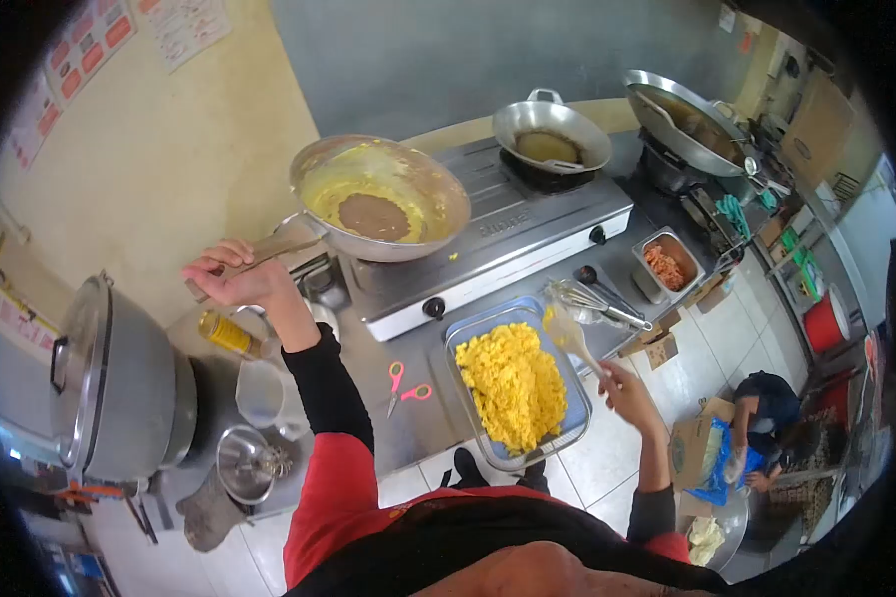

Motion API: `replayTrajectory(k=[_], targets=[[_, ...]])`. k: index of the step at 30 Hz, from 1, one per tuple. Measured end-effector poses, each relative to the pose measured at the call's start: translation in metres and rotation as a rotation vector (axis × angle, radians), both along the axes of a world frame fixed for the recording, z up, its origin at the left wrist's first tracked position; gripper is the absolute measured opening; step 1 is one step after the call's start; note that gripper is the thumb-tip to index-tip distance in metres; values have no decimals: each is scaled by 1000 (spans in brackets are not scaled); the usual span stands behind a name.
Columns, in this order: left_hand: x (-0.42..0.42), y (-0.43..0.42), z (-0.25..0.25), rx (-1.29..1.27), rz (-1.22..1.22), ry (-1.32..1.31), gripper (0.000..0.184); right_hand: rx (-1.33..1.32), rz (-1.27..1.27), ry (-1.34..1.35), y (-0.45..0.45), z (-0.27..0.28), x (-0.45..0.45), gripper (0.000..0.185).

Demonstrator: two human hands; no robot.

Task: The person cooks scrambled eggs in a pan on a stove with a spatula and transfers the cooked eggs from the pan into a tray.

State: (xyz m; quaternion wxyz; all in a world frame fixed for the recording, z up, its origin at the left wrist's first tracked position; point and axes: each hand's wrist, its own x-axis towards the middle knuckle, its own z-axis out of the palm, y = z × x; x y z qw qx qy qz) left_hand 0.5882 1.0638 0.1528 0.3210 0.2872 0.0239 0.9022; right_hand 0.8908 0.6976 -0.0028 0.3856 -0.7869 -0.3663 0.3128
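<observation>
At the left stove burner stands a large wok (pixel 438 204), its inside smeared with yellow residue around a brownish bare patch. My left hand (pixel 237 277) is closed round a long handle at this wok's left side. My right hand (pixel 629 400) grips a pale spatula (pixel 567 333) with yellow bits on its blade. The blade is over the right edge of a glass tray (pixel 574 423), beside a heap of scrambled eggs (pixel 513 388). Pink-handled scissors (pixel 396 386) lie on the steel counter left of the tray.
A second wok (pixel 577 134) with oil sits on the right burner of the gas stove (pixel 498 269). A whisk (pixel 602 303) and metal pan of orange-red food (pixel 667 264) lie right. A big pot (pixel 134 378) and oil bottle (pixel 227 333) stand left. Another person (pixel 762 408) crouches lower right.
</observation>
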Motion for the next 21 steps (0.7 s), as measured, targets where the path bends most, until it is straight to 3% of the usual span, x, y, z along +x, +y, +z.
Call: replayTrajectory(k=[5,8,15,21], targets=[[6,52,-27,-64,25,-148,39,-82,-98,63,-24,1,-25,30],[13,62,-34,-142,131,-236,40,-143,-237,235,-26,1,-36,30],[18,87,-80,-251,304,-369,43,-167,-165,238,-21,-4,-39,37],[23,71,-132,-243,195,-407,38,-152,-20,204,0,-5,-37,35]])
